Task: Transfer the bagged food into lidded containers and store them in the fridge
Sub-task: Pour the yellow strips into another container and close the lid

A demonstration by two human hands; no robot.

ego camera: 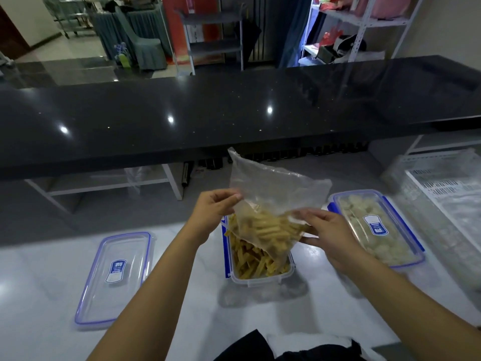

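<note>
A clear plastic bag [273,194] of yellow fries hangs tilted, mouth down, over an open clear container [260,278] with blue clips. Fries [250,261] fill much of that container, and more sit in the bag's lower end. My left hand [213,207] pinches the bag's left edge. My right hand [328,235] holds the bag's lower right side from underneath. The container's loose lid [114,277] lies flat on the white counter to the left.
A second container [377,227], lidded and holding pale food pieces, stands to the right. Beyond it lies a white slotted tray [447,188] under clear plastic. A raised black counter [234,113] runs across behind the work surface [52,295].
</note>
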